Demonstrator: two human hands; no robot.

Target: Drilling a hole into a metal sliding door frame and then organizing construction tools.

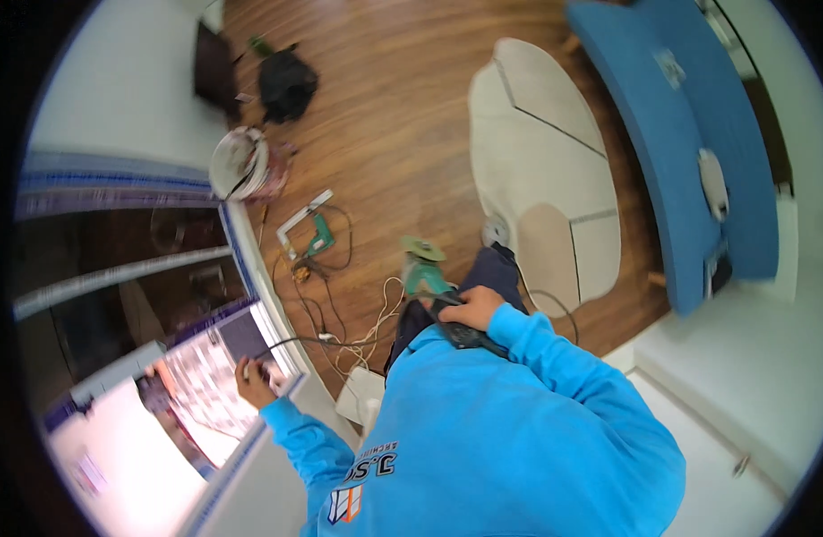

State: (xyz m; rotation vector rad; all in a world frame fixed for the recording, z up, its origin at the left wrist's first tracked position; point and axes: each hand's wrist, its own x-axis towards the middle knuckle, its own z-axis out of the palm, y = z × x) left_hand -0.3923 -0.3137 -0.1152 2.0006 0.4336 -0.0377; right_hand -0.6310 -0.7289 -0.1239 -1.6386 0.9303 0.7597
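My right hand (pixel 472 309) grips the dark body of a green angle grinder (pixel 423 276) in front of my waist. A flat, yellowish-green disc (pixel 423 249) sits at the grinder's far end. Off to the left, beside the window frame (pixel 266 313), my left hand (pixel 253 383) has its fingers closed around a black power cord (pixel 340 341). That cord runs from the fingers across toward the grinder; where it joins is hidden.
A green drill (pixel 320 234), a white angled strip (pixel 297 220) and tangled cords (pixel 368 336) lie on the wood floor. Further off stand a bucket (pixel 241 164) and a black bag (pixel 286 85). A pale rug (pixel 546 125) and blue sofa (pixel 662 125) are on the right.
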